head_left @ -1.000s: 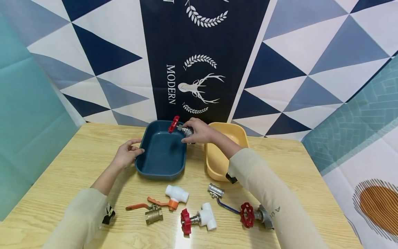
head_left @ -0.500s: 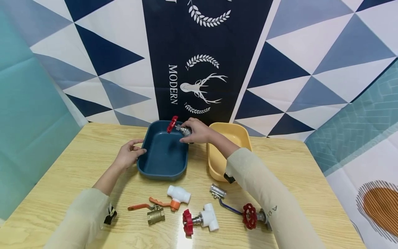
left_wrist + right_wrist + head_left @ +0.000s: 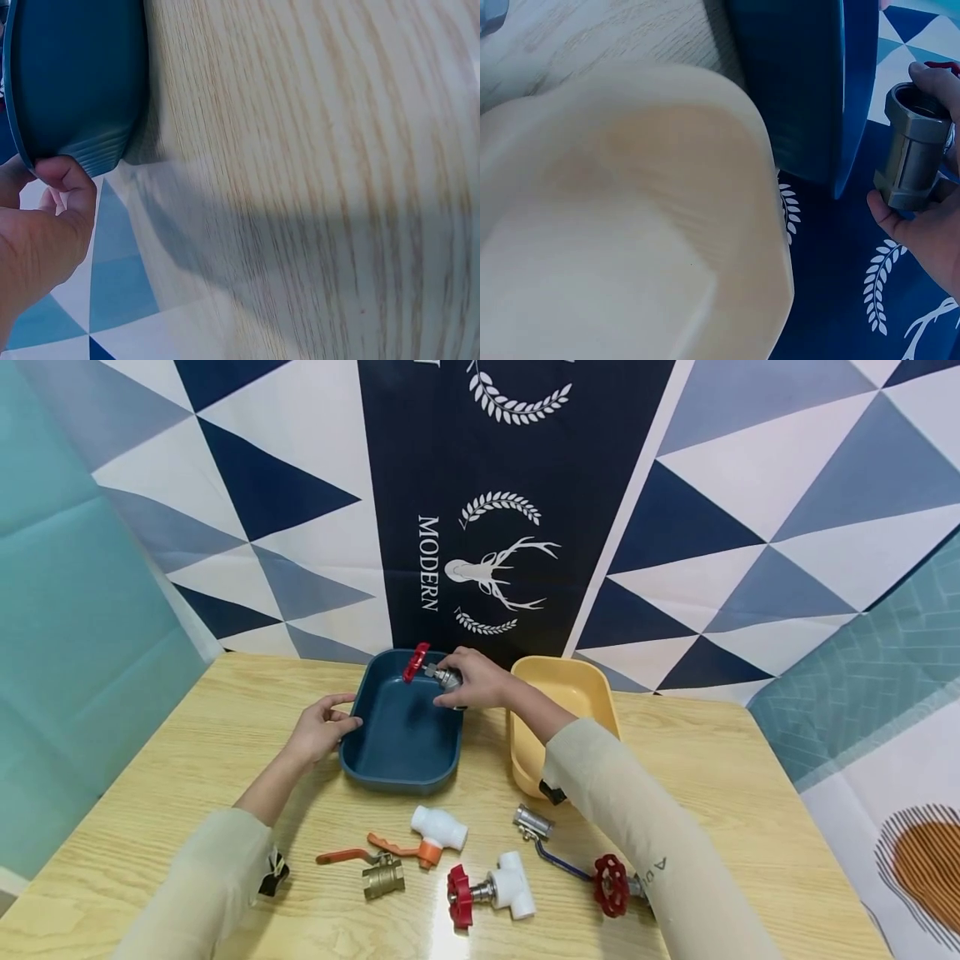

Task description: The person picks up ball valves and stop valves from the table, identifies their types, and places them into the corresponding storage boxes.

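Observation:
My right hand [image 3: 477,681] grips a metal gate valve [image 3: 448,677] by its body, above the right side of the dark blue bin [image 3: 401,772]. The valve's red handwheel points left over the bin. In the right wrist view its grey hexagonal body [image 3: 915,154] sits between thumb and fingers. At the bin's left side, my left hand [image 3: 318,731] pinches the rim, thumb inside and fingers outside. The left wrist view shows this hand [image 3: 49,225] at the bin's corner [image 3: 82,142].
A yellow bin [image 3: 528,760] stands to the right, under my right forearm. Nearer lie a white valve with orange lever [image 3: 441,828], a brass valve [image 3: 383,877], a white valve with red handwheel [image 3: 512,885], a blue-lever valve [image 3: 534,821] and another red-handwheel valve [image 3: 611,885].
The head view has shifted slightly, so the table things sit further right in it. Both hands keep their holds, and the valve stays above the blue bin, now a little further left relative to it.

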Action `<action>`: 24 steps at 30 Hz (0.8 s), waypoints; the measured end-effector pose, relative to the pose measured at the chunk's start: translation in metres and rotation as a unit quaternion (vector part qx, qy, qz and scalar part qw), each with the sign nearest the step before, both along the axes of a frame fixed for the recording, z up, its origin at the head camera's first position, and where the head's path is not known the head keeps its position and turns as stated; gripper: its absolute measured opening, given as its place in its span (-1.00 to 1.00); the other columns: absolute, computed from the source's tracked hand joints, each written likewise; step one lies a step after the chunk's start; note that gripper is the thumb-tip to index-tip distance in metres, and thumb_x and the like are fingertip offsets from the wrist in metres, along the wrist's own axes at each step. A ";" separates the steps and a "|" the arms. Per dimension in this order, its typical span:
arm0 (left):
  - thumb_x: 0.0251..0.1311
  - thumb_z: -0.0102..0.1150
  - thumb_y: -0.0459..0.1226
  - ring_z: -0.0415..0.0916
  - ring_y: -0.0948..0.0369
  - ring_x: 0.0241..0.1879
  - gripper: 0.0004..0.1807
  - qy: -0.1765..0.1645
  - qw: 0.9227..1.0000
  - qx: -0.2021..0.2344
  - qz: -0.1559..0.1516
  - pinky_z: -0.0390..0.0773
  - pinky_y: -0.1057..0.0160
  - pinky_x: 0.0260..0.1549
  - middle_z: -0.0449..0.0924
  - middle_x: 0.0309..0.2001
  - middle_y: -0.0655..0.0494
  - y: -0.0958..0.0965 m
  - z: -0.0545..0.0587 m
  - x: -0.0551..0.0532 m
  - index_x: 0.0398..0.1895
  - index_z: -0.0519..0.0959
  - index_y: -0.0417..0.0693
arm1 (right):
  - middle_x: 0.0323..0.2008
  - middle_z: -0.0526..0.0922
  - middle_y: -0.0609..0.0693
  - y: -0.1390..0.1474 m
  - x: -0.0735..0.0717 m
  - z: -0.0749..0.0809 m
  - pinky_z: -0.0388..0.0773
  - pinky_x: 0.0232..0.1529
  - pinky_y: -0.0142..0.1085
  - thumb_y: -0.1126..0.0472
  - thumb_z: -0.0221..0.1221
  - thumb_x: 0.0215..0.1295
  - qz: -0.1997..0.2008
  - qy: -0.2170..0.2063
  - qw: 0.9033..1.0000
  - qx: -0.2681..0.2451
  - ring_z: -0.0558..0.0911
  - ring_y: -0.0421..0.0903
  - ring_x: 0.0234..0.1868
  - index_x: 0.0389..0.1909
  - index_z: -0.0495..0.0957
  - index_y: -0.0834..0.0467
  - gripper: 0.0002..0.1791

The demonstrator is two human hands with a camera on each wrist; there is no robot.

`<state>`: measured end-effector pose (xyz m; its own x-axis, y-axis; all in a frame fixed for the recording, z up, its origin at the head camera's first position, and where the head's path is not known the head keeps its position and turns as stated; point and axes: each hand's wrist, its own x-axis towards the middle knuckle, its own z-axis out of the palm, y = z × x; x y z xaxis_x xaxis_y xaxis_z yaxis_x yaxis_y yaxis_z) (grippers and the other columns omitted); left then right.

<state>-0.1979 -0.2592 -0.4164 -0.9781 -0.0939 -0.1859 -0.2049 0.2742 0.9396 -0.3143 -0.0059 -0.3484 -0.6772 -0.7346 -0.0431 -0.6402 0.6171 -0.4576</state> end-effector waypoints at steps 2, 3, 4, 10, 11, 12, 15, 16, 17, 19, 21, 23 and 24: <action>0.26 0.06 -0.34 0.41 0.37 -0.52 -0.44 0.000 1.000 -0.001 0.005 0.47 0.42 -0.56 0.41 -0.35 0.13 0.000 0.000 0.000 0.33 0.23 -0.21 | -0.13 0.46 0.07 -0.001 0.000 0.000 0.42 -0.19 -0.34 -0.02 0.33 0.04 0.002 0.003 1.000 -0.002 0.41 -0.07 -0.15 0.07 0.51 0.21 -0.40; 0.26 0.06 -0.34 0.40 0.37 -0.52 -0.44 0.001 1.000 -0.002 0.005 0.46 0.42 -0.57 0.41 -0.36 0.13 0.000 0.000 0.000 0.33 0.23 -0.21 | -0.13 0.46 0.07 -0.002 0.000 0.000 0.42 -0.20 -0.34 -0.02 0.33 0.04 0.003 0.003 1.000 -0.003 0.41 -0.07 -0.15 0.07 0.51 0.21 -0.40; 0.25 0.07 -0.34 0.39 0.37 -0.52 -0.43 0.001 1.000 -0.003 0.005 0.45 0.42 -0.57 0.41 -0.36 0.13 0.000 0.000 0.000 0.33 0.23 -0.21 | -0.14 0.46 0.07 -0.003 0.000 0.000 0.42 -0.20 -0.35 -0.02 0.33 0.04 0.003 0.002 1.000 -0.005 0.41 -0.07 -0.15 0.07 0.51 0.21 -0.41; 0.26 0.07 -0.33 0.38 0.36 -0.51 -0.44 -0.002 1.000 -0.007 0.006 0.45 0.40 -0.55 0.42 -0.37 0.16 0.000 -0.002 -0.001 0.33 0.24 -0.19 | -0.13 0.45 0.06 -0.006 0.000 -0.002 0.42 -0.22 -0.36 -0.03 0.32 0.06 -0.002 -0.013 1.000 0.000 0.41 -0.07 -0.15 0.08 0.50 0.21 -0.40; 0.26 0.07 -0.33 0.38 0.36 -0.52 -0.44 -0.002 1.000 -0.008 0.007 0.45 0.40 -0.55 0.42 -0.37 0.16 0.000 -0.003 -0.001 0.33 0.24 -0.18 | -0.13 0.45 0.05 -0.007 0.000 -0.003 0.43 -0.21 -0.35 -0.03 0.32 0.06 -0.005 -0.015 1.000 0.002 0.41 -0.08 -0.15 0.09 0.50 0.21 -0.39; 0.25 0.07 -0.33 0.38 0.35 -0.52 -0.44 -0.002 1.000 -0.007 0.006 0.45 0.40 -0.55 0.42 -0.37 0.16 0.001 -0.003 -0.002 0.32 0.25 -0.17 | -0.12 0.45 0.05 -0.007 0.000 -0.003 0.42 -0.21 -0.35 -0.04 0.32 0.06 -0.007 -0.015 1.000 0.004 0.40 -0.08 -0.15 0.09 0.50 0.20 -0.39; 0.25 0.08 -0.33 0.39 0.36 -0.54 -0.44 -0.002 1.000 -0.003 0.007 0.45 0.41 -0.56 0.42 -0.37 0.16 0.001 -0.004 -0.002 0.32 0.26 -0.17 | -0.12 0.44 0.04 -0.009 0.000 -0.005 0.43 -0.20 -0.34 -0.04 0.32 0.06 -0.009 -0.016 1.000 0.006 0.40 -0.08 -0.14 0.09 0.49 0.20 -0.39; 0.24 0.08 -0.33 0.39 0.37 -0.54 -0.44 -0.001 1.000 -0.002 0.007 0.44 0.41 -0.57 0.42 -0.37 0.16 0.001 -0.004 -0.002 0.32 0.25 -0.18 | -0.11 0.44 0.04 -0.010 0.000 -0.006 0.43 -0.20 -0.34 -0.04 0.32 0.06 -0.007 -0.016 1.000 0.006 0.40 -0.08 -0.14 0.09 0.49 0.20 -0.39; 0.24 0.08 -0.34 0.39 0.37 -0.54 -0.44 -0.001 1.000 0.000 0.008 0.44 0.42 -0.57 0.42 -0.37 0.16 0.001 -0.004 -0.002 0.32 0.26 -0.18 | -0.11 0.44 0.04 -0.011 0.000 -0.006 0.43 -0.20 -0.34 -0.04 0.32 0.06 -0.006 -0.016 1.000 0.006 0.40 -0.08 -0.14 0.09 0.49 0.20 -0.39; 0.24 0.09 -0.34 0.39 0.38 -0.54 -0.44 0.000 1.000 0.004 0.009 0.44 0.43 -0.57 0.42 -0.38 0.17 0.001 -0.003 -0.002 0.32 0.25 -0.19 | -0.11 0.45 0.05 -0.013 0.000 -0.007 0.43 -0.20 -0.34 -0.03 0.32 0.05 0.001 -0.012 1.000 0.004 0.40 -0.08 -0.14 0.09 0.50 0.20 -0.39; 0.24 0.09 -0.35 0.39 0.38 -0.54 -0.43 0.001 1.000 0.005 0.008 0.45 0.43 -0.57 0.41 -0.38 0.16 0.001 -0.002 -0.001 0.32 0.24 -0.21 | -0.12 0.45 0.04 -0.015 -0.001 -0.008 0.43 -0.19 -0.35 -0.04 0.33 0.04 0.006 -0.004 1.000 0.002 0.40 -0.08 -0.14 0.08 0.50 0.20 -0.39; 0.23 0.09 -0.34 0.40 0.38 -0.53 -0.42 0.002 1.000 0.008 0.009 0.46 0.43 -0.57 0.41 -0.37 0.15 0.000 -0.002 -0.001 0.33 0.23 -0.21 | -0.12 0.45 0.04 -0.017 -0.001 -0.008 0.43 -0.19 -0.35 -0.03 0.33 0.04 0.009 0.000 1.000 0.000 0.40 -0.08 -0.14 0.08 0.51 0.19 -0.40; 0.24 0.09 -0.34 0.41 0.38 -0.52 -0.42 0.002 1.000 0.009 0.009 0.48 0.43 -0.56 0.42 -0.37 0.14 0.000 -0.001 -0.001 0.33 0.23 -0.21 | -0.13 0.45 0.05 -0.017 -0.001 -0.008 0.43 -0.19 -0.35 -0.03 0.33 0.04 0.010 0.001 1.000 -0.001 0.40 -0.08 -0.14 0.07 0.51 0.19 -0.40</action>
